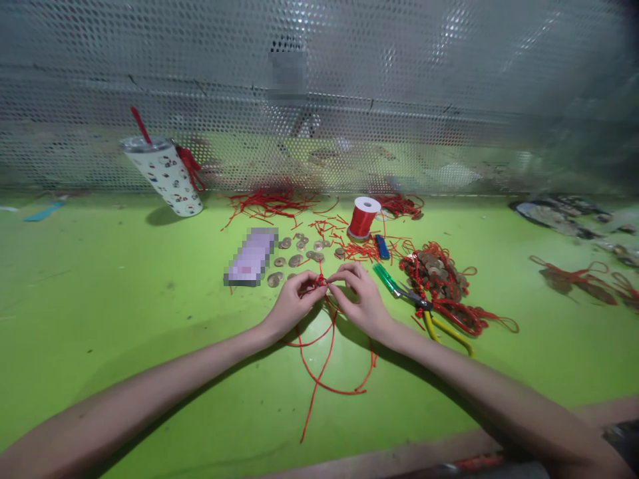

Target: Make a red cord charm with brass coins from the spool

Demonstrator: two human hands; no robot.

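Note:
My left hand (pixel 294 299) and my right hand (pixel 362 299) meet over the middle of the green table. Both are closed in a pinch on a red cord (pixel 318 379), at a small knotted bundle between the fingertips. Long loose ends of the cord hang below and curl on the tabletop towards me. Just beyond my left hand lie several round bronze-coloured coins (pixel 296 261). To the right of my right hand are a green lighter (pixel 386 279) and pliers (pixel 424 306) with yellow and red handles. My fingers partly hide the knot.
A spool of red cord (pixel 363 218) stands behind the hands, near cut cord scraps and a blue lighter (pixel 382 247). Tied coin charms (pixel 436 269) are heaped at right. A blurred purple block (pixel 252 256) and a patterned tumbler (pixel 167 176) are left. Perforated metal (pixel 319 86) borders the back.

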